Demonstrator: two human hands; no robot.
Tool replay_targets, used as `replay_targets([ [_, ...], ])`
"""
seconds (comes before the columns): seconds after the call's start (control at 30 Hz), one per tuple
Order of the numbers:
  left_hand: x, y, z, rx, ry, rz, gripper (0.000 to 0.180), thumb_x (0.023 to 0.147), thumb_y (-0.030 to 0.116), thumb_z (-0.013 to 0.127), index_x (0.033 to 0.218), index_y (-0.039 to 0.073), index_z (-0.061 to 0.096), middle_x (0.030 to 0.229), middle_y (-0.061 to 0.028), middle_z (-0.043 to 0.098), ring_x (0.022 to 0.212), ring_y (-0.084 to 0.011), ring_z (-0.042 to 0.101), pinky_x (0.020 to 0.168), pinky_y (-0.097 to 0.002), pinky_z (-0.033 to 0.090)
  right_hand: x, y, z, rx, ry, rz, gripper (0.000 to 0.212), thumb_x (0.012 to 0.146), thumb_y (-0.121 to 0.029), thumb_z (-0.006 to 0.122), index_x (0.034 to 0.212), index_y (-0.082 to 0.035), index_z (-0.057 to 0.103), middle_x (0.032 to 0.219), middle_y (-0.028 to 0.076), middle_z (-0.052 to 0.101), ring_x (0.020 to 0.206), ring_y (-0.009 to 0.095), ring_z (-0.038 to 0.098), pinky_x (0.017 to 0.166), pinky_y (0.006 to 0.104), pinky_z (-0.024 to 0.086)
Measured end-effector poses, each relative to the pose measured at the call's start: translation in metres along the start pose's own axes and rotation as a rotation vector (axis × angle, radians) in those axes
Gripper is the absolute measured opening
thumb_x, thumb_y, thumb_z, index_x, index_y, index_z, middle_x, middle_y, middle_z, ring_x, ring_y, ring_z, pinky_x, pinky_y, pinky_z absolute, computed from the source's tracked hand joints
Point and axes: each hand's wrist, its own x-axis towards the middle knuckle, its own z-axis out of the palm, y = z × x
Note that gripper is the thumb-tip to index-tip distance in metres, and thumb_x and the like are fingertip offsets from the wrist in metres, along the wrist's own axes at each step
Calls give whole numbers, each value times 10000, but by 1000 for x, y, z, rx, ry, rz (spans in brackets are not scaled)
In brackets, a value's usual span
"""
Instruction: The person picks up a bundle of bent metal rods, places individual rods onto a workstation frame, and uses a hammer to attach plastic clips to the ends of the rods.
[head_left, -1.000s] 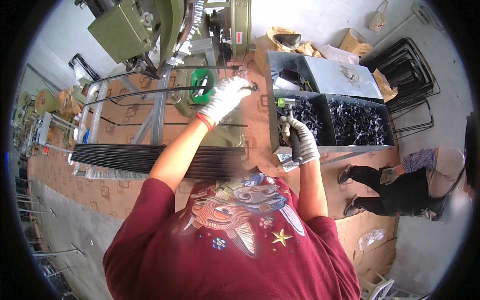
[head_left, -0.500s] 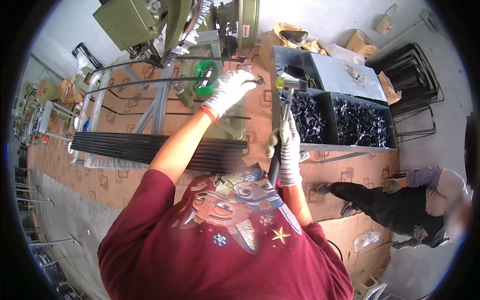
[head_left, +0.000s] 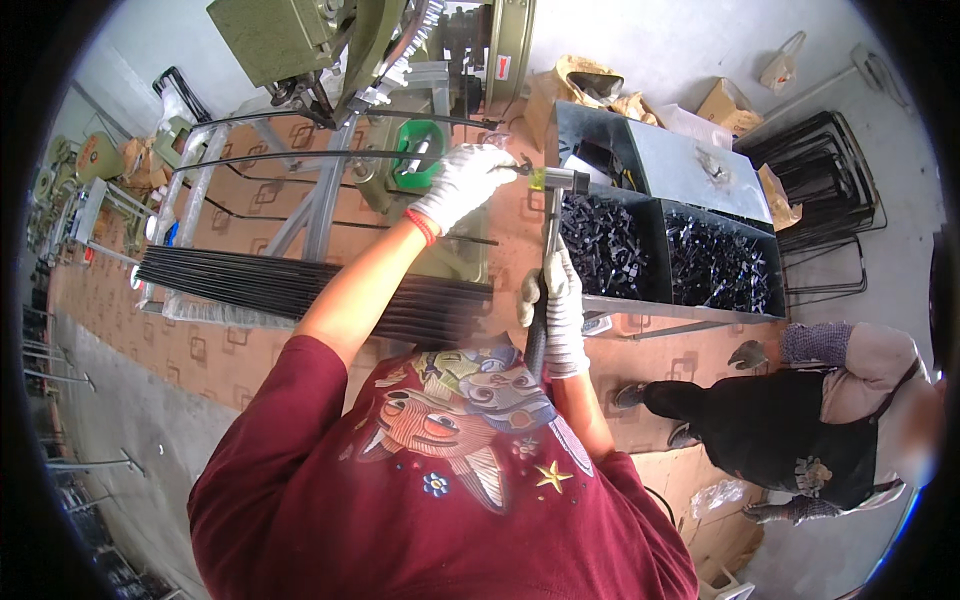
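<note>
My left hand (head_left: 462, 188), in a white knitted glove with a red band at the wrist, is closed around a long thin black rod (head_left: 300, 157). Past its fingers, a small dark fitting (head_left: 523, 166) shows at the rod's right end. In my right hand (head_left: 564, 315), also gloved, is a hammer (head_left: 566, 179) with a metal head, a yellow-green face and a black grip. The yellow-green face is right beside the fitting; whether they touch I cannot tell. A bundle of black rods (head_left: 230, 275) lies below the held rod, partly behind my left forearm.
Right of the hammer stands a metal bin (head_left: 655, 305) with compartments of small black parts. A green machine (head_left: 270, 50) and a green basket (head_left: 418, 135) are beyond my left hand. At right, a person (head_left: 770, 425) walks nearby. Black bent frames (head_left: 825, 165) lean on the wall.
The hammer has swung left, bringing its yellow-green face to the fitting at the rod's end. My left hand keeps its hold. The person at right has shifted.
</note>
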Motion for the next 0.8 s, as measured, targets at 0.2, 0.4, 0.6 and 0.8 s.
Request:
replay_targets([
  [0.2,3,0,-1,104,-22,54,238,848,292,581,950,91,658,885,-87,649,848,-263,613,769,-359,471,2,-4,1,-14,30,20,486,949,-326,496,1374,-142,347,536,1,443,358,91,435,316,202,363],
  [0.4,10,6,-2,414,-164,65,282,884,360,511,972,110,608,817,-84,629,779,-260,616,705,-372,479,3,-5,3,30,0,3,485,947,-322,502,1363,-121,354,549,0,443,360,93,427,318,203,362],
  [0.6,10,0,10,703,-100,248,265,899,369,486,955,128,582,741,-38,592,693,-190,593,614,-329,462,1,-2,1,54,105,-165,522,943,-331,504,1379,-114,315,553,2,427,360,109,421,314,220,362],
  [0.8,8,-1,7,683,-120,251,290,901,364,485,1017,121,594,802,-44,599,737,-190,597,651,-338,458,-1,-12,-3,75,-5,-76,546,930,-330,533,1389,-128,318,554,3,455,362,106,441,329,219,388],
])
